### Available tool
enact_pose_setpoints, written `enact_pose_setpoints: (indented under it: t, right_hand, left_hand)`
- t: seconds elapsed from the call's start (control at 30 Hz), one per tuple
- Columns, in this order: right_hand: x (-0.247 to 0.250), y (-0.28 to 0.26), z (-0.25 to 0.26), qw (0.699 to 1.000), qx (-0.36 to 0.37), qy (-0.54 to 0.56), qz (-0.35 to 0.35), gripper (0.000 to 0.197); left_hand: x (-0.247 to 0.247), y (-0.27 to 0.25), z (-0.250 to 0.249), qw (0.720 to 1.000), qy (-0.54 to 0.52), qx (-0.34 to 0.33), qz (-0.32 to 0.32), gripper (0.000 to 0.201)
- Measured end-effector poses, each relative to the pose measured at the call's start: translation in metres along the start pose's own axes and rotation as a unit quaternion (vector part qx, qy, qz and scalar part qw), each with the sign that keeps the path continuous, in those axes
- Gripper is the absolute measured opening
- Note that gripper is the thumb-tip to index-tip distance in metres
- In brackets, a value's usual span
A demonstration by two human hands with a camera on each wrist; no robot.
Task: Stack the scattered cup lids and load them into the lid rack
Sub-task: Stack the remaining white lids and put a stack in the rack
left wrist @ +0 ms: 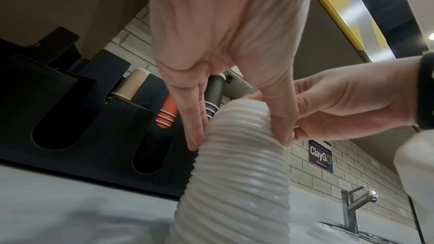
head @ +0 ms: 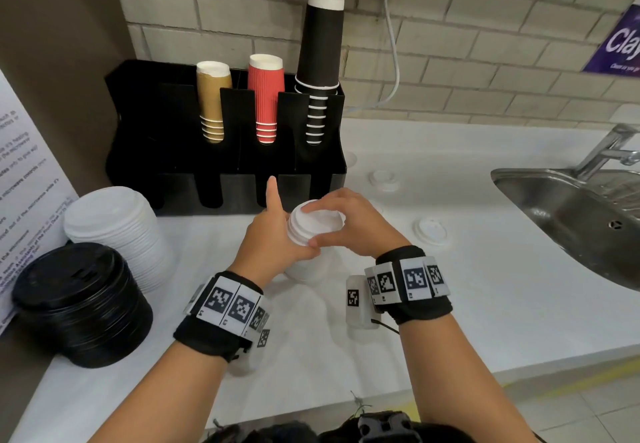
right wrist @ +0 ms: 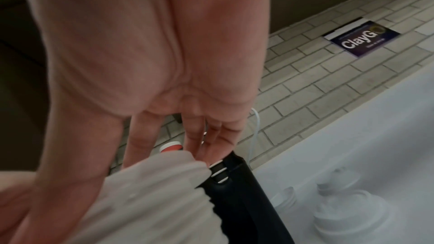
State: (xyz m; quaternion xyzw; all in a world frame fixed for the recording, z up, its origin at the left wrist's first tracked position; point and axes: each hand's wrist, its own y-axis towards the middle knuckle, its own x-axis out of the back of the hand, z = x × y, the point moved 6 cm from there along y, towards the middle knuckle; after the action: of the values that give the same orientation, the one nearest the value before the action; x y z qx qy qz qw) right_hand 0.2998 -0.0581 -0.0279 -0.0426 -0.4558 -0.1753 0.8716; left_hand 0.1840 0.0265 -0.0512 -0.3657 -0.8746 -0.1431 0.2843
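Tall ribbed column of stacked white plastic cup lids (head: 313, 231) stands on white tabletop (head: 450, 304) before black lid rack (head: 225, 152), gripped by left hand (head: 273, 235); topmost lid pinched by right hand (head: 349, 221). Off-centre pressing could topple it.

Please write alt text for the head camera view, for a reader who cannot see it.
Both hands, left hand and right hand, grip a tall stack of white lids on a white counter, in front of a black rack holding paper cups. Loose white lids lie to the right near a steel sink; white and black lid piles sit at left.
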Motion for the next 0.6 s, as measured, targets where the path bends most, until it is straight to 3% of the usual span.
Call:
enact_pose_setpoints:
  t: [0.4, 0.47, 0.57, 0.6]
  right_hand:
    - [-0.008, 0.008, 0.011, 0.996, -0.020, -0.065, 0.050, 0.047]
    - [-0.008, 0.006, 0.008, 0.997, -0.030, -0.042, 0.051, 0.047]
    - [-0.009, 0.002, 0.005, 0.998, -0.031, -0.014, 0.047, 0.047]
    - [-0.010, 0.001, 0.004, 0.999, -0.029, -0.011, 0.043, 0.046]
  left_hand:
    - [-0.002, 0.005, 0.005, 1.000, 0.006, 0.007, 0.010, 0.126]
    - [-0.003, 0.005, 0.004, 1.000, 0.011, -0.002, 0.013, 0.107]
    - [-0.003, 0.004, 0.001, 0.999, 0.016, -0.037, 0.013, 0.049]
    - [-0.003, 0.004, 0.001, 0.999, 0.011, -0.047, 0.019, 0.040]
